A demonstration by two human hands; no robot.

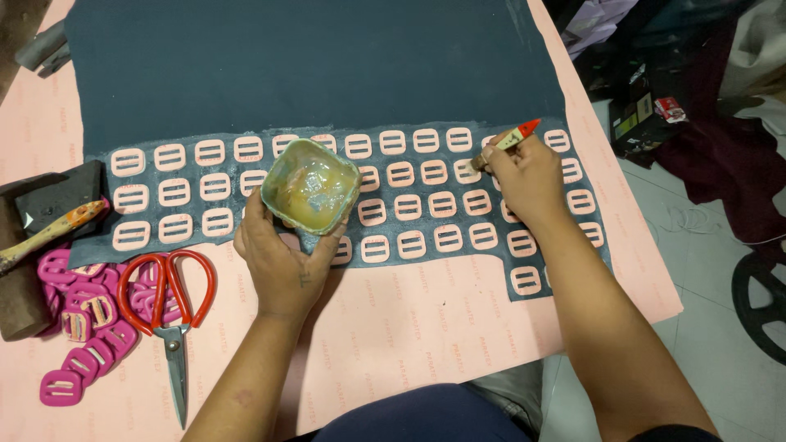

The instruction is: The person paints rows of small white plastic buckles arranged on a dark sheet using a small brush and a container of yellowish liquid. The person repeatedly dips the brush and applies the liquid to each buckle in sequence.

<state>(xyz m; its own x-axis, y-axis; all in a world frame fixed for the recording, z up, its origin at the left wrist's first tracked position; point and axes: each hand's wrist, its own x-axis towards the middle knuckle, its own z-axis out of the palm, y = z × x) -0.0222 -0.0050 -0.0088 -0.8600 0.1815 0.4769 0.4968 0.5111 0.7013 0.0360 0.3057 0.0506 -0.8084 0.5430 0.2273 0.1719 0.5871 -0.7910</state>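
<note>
You're mid-gluing: your left hand [282, 262] cups the pale green glue-smeared bowl [311, 185] above the dark fabric sheet [311, 74], fingers wrapped underneath. Your right hand [528, 176] pinches the red-tipped small brush [503, 142] against a pink slotted buckle [467, 170]. Judging by this, the brush needs reloading next.

We could not see the brush [505, 142] bristles, which lay behind the right hand [526, 178]. The cup [311, 185] hid several pink buckles [408, 206] and part of the left hand [278, 262]. The sheet [311, 65] ran off the top edge. At the left, the hammer [24, 278] was cut off. The cup's cloudy contents were unclear to us, and the dark clutter at right was too murky.
</note>
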